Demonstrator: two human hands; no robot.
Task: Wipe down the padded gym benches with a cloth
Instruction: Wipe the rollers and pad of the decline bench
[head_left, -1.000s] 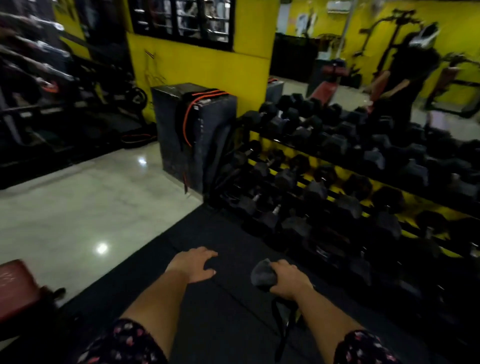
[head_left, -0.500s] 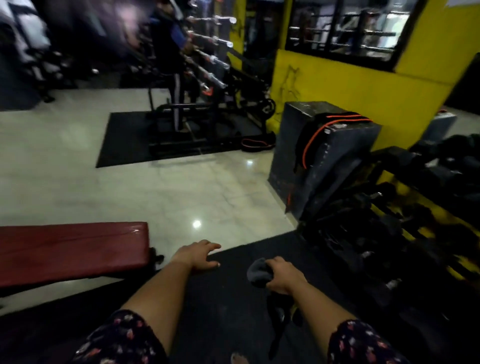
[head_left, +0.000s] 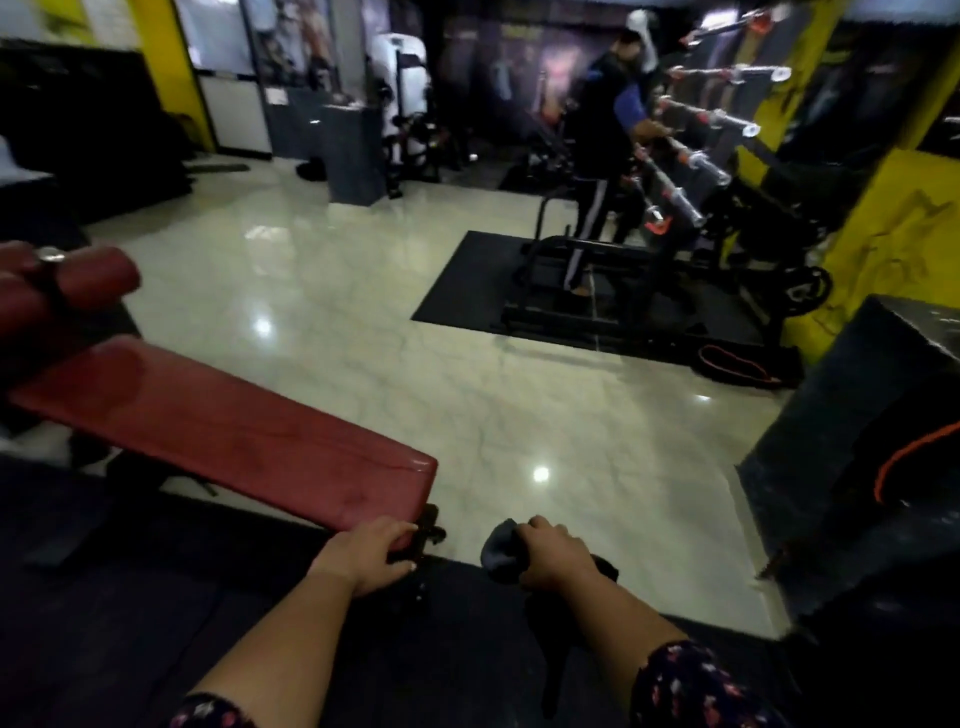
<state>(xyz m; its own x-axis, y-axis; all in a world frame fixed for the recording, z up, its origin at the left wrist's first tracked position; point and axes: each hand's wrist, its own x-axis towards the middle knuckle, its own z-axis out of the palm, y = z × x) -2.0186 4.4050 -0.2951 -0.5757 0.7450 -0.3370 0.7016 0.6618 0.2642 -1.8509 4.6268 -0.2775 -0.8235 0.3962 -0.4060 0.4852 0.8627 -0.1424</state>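
Gripping a bunched dark grey cloth (head_left: 497, 546), the right hand (head_left: 553, 555) hovers in a fist over the edge where the black rubber mat (head_left: 156, 597) meets the glossy pale tile floor (head_left: 363, 312); one tail of the cloth hangs below the wrist. The left hand (head_left: 366, 557) is unclenched, its fingers loosely spread over the near right corner of the red padded bench (head_left: 223, 431). Whether they actually press the pad cannot be told.

The bench runs away to the left, its vinyl shining, and ends near two red roller pads (head_left: 88, 280). Both forearms show dark floral sleeves (head_left: 696, 686).

Across the floor, another person (head_left: 602, 156) stands beside a rack of barbells (head_left: 696, 156). At the right edge sits a dark box (head_left: 857, 415) with an orange band (head_left: 909, 457) draped on it.
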